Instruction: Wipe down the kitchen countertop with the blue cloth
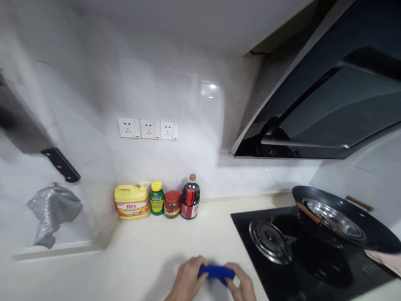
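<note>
A folded blue cloth [216,272] is stretched between my two hands, low over the pale countertop near the bottom of the view. My left hand [190,276] pinches its left end between thumb and fingers. At the other end, my right hand [240,282] grips it the same way. Whether the cloth touches the counter I cannot tell. The counter [163,246] lies around and beyond both hands.
Along the back wall stand a yellow detergent jug [131,202], a green bottle [157,200], a red-lidded jar [172,205] and a dark sauce bottle [190,198]. Right is a gas hob [300,267] with a wok [376,230]; a range hood [313,104] overhangs. A cleaver [61,165] hangs left.
</note>
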### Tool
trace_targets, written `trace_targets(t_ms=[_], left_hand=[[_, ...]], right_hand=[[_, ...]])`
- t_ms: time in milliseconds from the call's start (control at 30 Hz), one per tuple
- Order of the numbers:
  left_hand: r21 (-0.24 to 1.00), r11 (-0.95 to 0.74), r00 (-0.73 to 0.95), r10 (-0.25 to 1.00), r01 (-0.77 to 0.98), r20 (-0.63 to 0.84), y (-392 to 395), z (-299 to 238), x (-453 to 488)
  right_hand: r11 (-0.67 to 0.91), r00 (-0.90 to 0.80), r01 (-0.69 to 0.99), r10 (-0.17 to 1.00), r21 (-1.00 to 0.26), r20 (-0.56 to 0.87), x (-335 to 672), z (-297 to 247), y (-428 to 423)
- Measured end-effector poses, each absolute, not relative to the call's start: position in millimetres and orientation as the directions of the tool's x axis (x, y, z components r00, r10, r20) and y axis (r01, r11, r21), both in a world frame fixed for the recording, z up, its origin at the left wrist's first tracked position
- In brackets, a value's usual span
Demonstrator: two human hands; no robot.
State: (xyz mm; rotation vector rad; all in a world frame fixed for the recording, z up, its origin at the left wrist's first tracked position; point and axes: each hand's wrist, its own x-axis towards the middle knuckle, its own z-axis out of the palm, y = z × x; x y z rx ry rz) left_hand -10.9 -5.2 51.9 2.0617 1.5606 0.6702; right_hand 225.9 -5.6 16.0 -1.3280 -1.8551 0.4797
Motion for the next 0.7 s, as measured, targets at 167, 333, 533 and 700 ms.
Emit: trace_targets(t_ms=[167, 333, 533, 700], left_hand=[[0.616, -0.404, 0.347, 0.912, 0.676, 0.217, -26.4, 34.7, -11.5], [0.538, -0.536, 0.449, 0.843, 0.651, 0.296, -76.8, -18.2, -31.3], [0.697, -0.285, 0.138, 0.956, 0.658, 0.26, -76.7, -28.9, -31.5], [0.751, -0.1, -0.015, 0.989, 0.653, 0.145, -47.5, -34.0, -7.8]], right_hand=[[0.459, -0.314, 0.611, 0.888, -0.645, 0.335, 236.8, 14.4, -30.6], [0.445, -0.4, 0.647, 0.889, -0.619, 0.222, 259.0, -27.9, -70.6], [0.238, -0.059, 0.687, 0.96, -0.686, 0.275, 237.5, -23.5, -45.9], [0.094, 0.097, 0.811, 0.952, -0.578, 0.29, 199.4, -32.0, -20.2]])
